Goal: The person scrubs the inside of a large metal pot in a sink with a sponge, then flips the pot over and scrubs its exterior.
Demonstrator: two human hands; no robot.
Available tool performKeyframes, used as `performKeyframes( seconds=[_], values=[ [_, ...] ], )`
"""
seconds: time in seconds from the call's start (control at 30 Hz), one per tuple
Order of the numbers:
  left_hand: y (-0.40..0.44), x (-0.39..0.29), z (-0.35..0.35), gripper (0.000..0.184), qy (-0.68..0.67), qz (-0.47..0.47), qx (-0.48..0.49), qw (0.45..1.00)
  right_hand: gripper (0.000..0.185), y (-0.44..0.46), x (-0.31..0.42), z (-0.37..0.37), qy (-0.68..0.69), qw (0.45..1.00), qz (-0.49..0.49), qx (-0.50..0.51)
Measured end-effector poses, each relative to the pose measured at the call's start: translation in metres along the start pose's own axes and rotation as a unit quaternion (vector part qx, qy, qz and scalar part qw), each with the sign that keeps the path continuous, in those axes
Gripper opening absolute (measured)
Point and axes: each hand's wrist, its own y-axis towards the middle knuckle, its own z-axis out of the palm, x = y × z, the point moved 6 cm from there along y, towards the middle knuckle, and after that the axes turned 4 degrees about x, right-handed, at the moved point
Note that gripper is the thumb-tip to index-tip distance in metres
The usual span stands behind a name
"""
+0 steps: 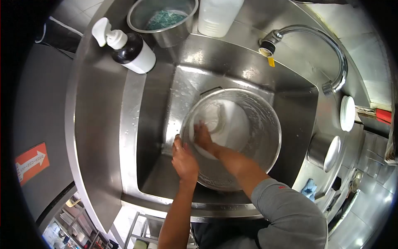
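A large round metal pot [265, 124] stands tilted in the steel sink. White, cloudy contents [234, 120] cover its bottom, and whitish streaks cling to the inner wall. My left hand [185, 162] grips the pot's rim on the near left side, fingers around the edge. Inside the pot, my right hand [203, 136] reaches down to the left part of the white contents. Its visible fingers look stretched and slightly apart; the fingertips are partly hidden, and I see nothing held in them.
The sink [157, 124] surrounds the pot. A pump bottle [134, 54], a metal container [172, 37] with green scouring material and a translucent white container [217, 18] stand behind. A curved faucet [338, 54] is at right, near a metal cup [319, 151], white lids [347, 113] and a blue cloth [309, 189].
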Motion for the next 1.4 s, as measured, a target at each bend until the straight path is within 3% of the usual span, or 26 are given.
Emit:
performKeyframes(
  seconds=[0.07, 0.13, 0.23, 0.3, 0.37, 0.4, 0.43, 0.5, 0.53, 0.57, 0.63, 0.7, 0.73, 0.8, 0.83, 0.87, 0.9, 0.93, 1.03, 1.07, 1.13, 1.27, 1.33, 1.37, 1.4],
  values=[
    [0.0, 0.002, -0.002, 0.037, -0.002, -0.04, 0.04, 0.998, 0.059, -0.055, 0.009, 0.014, -0.027, 0.974, -0.064, 0.214],
    [0.006, 0.0, -0.003, 0.037, -0.005, -0.069, 0.073, 0.995, 0.056, -0.111, -0.021, 0.006, -0.053, 0.912, -0.115, 0.389],
    [0.004, 0.003, 0.0, 0.037, -0.005, -0.035, 0.063, 0.997, 0.053, -0.153, -0.116, -0.059, -0.191, 0.845, -0.077, 0.493],
    [0.006, 0.0, 0.004, 0.036, -0.01, -0.022, 0.075, 0.997, 0.051, -0.148, -0.156, -0.123, -0.328, 0.829, -0.039, 0.451],
    [0.011, -0.007, 0.004, 0.035, -0.012, -0.004, 0.079, 0.997, 0.049, -0.127, -0.163, -0.171, -0.405, 0.875, 0.0, 0.266],
    [0.011, -0.01, 0.006, 0.035, -0.001, -0.014, 0.096, 0.995, 0.049, -0.141, -0.139, -0.186, -0.405, 0.873, 0.001, 0.272],
    [0.01, -0.011, 0.006, 0.035, 0.009, -0.023, 0.11, 0.994, 0.051, -0.169, -0.101, -0.19, -0.39, 0.816, -0.025, 0.425],
    [0.01, -0.013, 0.009, 0.034, 0.0, -0.01, 0.11, 0.994, 0.052, -0.224, -0.065, -0.138, -0.271, 0.814, -0.1, 0.504],
    [0.01, -0.014, 0.01, 0.034, -0.004, 0.0, 0.11, 0.994, 0.049, -0.242, -0.062, -0.102, -0.171, 0.871, -0.15, 0.436],
    [0.012, -0.014, 0.01, 0.034, -0.007, -0.002, 0.11, 0.994, 0.049, -0.249, -0.06, -0.105, -0.174, 0.869, -0.15, 0.438],
    [0.013, -0.014, 0.009, 0.033, 0.003, 0.0, 0.117, 0.993, 0.057, -0.253, -0.037, -0.129, 0.089, 0.922, -0.1, 0.364],
    [0.013, -0.015, 0.01, 0.033, 0.001, 0.01, 0.112, 0.994, 0.058, -0.234, -0.062, -0.193, -0.207, 0.854, -0.037, 0.476],
    [0.013, -0.016, 0.01, 0.032, -0.003, 0.02, 0.103, 0.994, 0.058, -0.229, -0.056, -0.207, -0.208, 0.853, -0.036, 0.478],
    [0.011, -0.016, 0.013, 0.033, -0.002, 0.015, 0.109, 0.994, 0.055, -0.216, -0.065, -0.229, -0.455, 0.78, 0.027, 0.429],
    [0.012, -0.015, 0.015, 0.033, -0.002, 0.012, 0.114, 0.993, 0.055, -0.227, -0.071, -0.207, -0.454, 0.78, 0.027, 0.429],
    [0.013, -0.014, 0.015, 0.033, -0.001, 0.012, 0.116, 0.993, 0.054, -0.248, -0.068, -0.164, -0.229, 0.88, -0.012, 0.415],
    [0.016, -0.013, 0.014, 0.033, -0.005, 0.019, 0.109, 0.994, 0.053, -0.25, -0.043, -0.161, 0.009, 0.925, -0.052, 0.377],
    [0.018, -0.013, 0.012, 0.034, -0.008, 0.025, 0.1, 0.995, 0.053, -0.242, -0.045, -0.167, 0.008, 0.923, -0.054, 0.38],
    [0.02, -0.011, 0.014, 0.035, -0.002, 0.038, 0.105, 0.994, 0.046, -0.233, -0.068, -0.185, -0.153, 0.851, 0.077, 0.496],
    [0.021, -0.014, 0.015, 0.035, -0.001, 0.039, 0.104, 0.994, 0.043, -0.223, -0.074, -0.198, -0.291, 0.852, 0.084, 0.427],
    [0.019, -0.016, 0.018, 0.035, 0.007, 0.016, 0.133, 0.991, 0.041, -0.221, -0.052, -0.207, -0.384, 0.842, 0.125, 0.358],
    [0.027, -0.011, 0.021, 0.035, -0.007, 0.018, 0.138, 0.99, 0.044, -0.251, -0.021, -0.116, -0.186, 0.888, -0.007, 0.42],
    [0.036, -0.006, 0.022, 0.036, -0.004, 0.033, 0.148, 0.988, 0.055, -0.238, 0.023, -0.16, 0.083, 0.889, -0.051, 0.448],
    [0.042, -0.005, 0.021, 0.036, -0.005, 0.037, 0.145, 0.989, 0.055, -0.247, -0.018, -0.157, 0.07, 0.895, 0.059, 0.437],
    [0.047, -0.008, 0.024, 0.036, -0.023, 0.058, 0.154, 0.986, 0.054, -0.244, -0.036, -0.183, -0.064, 0.887, 0.039, 0.456]
  ],
)
